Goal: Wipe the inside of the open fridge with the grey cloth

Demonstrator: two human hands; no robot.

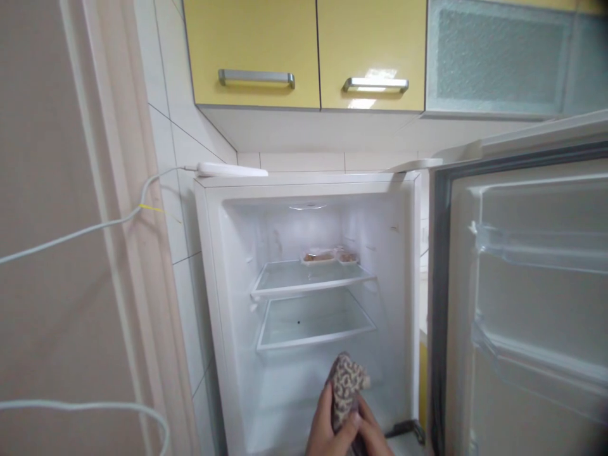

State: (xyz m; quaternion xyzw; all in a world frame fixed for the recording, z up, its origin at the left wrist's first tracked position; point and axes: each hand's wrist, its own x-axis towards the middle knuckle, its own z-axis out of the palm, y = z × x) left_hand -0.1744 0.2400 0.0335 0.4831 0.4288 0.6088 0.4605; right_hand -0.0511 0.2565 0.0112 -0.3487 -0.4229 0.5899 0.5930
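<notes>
A folded cloth (348, 383) with a dark and cream curly pattern is bunched up in front of the open fridge (209, 304). My left hand (325, 427) is closed around its left side. From the right, my right hand (373, 434) grips the lower part of the same cloth, close against the left hand. Inside the fridge are two glass shelves, an upper shelf (280, 278) and a lower shelf (313, 326) with a small dark speck on it. Wrapped food trays (319, 256) sit at the back of the upper shelf.
The fridge door (532, 297), with clear door bins, stands open on the right. A white flat device (232, 170) with a cable lies on the fridge top. Yellow cabinets (256, 38) hang above. A door frame (137, 253) and a hanging white cable (85, 233) are on the left.
</notes>
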